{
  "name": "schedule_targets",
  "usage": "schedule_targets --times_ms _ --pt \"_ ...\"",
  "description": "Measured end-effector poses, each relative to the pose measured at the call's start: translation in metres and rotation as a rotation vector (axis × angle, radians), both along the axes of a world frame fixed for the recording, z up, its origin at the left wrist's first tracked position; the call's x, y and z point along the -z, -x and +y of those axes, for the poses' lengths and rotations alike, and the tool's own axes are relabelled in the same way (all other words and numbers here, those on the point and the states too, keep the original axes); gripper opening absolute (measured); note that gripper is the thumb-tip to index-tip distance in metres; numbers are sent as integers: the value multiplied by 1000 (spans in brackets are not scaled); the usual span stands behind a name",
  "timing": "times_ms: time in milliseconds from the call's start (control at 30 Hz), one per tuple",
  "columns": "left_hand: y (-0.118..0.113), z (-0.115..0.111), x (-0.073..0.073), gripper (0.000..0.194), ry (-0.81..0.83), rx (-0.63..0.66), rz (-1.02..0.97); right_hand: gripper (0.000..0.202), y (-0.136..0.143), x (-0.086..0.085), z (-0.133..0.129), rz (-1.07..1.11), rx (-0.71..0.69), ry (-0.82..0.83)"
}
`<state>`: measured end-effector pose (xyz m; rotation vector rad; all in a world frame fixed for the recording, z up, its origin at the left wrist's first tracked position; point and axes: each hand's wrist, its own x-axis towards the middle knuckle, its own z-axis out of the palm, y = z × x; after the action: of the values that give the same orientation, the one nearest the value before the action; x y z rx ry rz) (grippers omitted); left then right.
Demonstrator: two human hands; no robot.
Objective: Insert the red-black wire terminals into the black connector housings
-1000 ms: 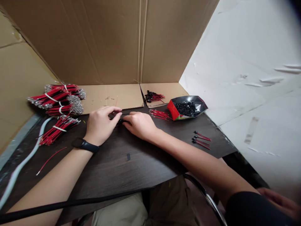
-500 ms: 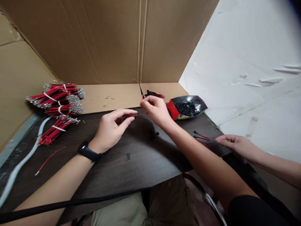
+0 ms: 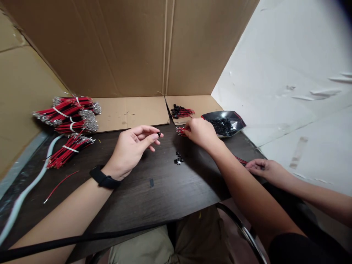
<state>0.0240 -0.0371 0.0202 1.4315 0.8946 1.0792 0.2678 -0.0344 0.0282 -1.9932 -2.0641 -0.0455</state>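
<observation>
Between the thumb and index finger of my left hand is a small black connector housing. My right hand has its fingers closed around red and black wires, whose bare metal ends stick out to the left. Just behind it, on the cardboard, lies a pile of wires with black connectors. Several loose black housings rest on the dark table between my hands. More housings fill an open carton beyond my right wrist.
Bundles of red and black wires are stacked at the left, near a white cable and a single red wire. At the right, another person's hand touches red wires. Cardboard walls stand behind.
My right hand has moved right and down from beside the cardboard pile to the wires. My left hand stays nearly in place. The other person's hand has moved left onto the red wires.
</observation>
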Motion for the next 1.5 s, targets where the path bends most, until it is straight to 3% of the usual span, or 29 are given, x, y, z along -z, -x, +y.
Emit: schedule_targets --times_ms 167,233,333,600,867,1100,1500 --pt "2 -1 1 27 48 23 -13 18 13 -10 -10 602 -294 -89" --pt "2 -2 0 27 63 25 -16 23 22 -13 -17 841 -422 -23" --pt "2 -4 -1 27 65 25 -21 27 33 -14 -30 1014 -514 83" --pt "1 -9 -5 20 40 59 9 19 41 -1 -41 1168 -411 26" --pt "2 -9 0 22 26 89 19 24 44 8 -43 1296 -364 0" --pt "1 -10 0 21 29 98 -5 30 45 11 -46 1396 -413 -26" --pt "-3 -12 1 23 58 99 -40 26 48 13 -49 1372 -432 -41"
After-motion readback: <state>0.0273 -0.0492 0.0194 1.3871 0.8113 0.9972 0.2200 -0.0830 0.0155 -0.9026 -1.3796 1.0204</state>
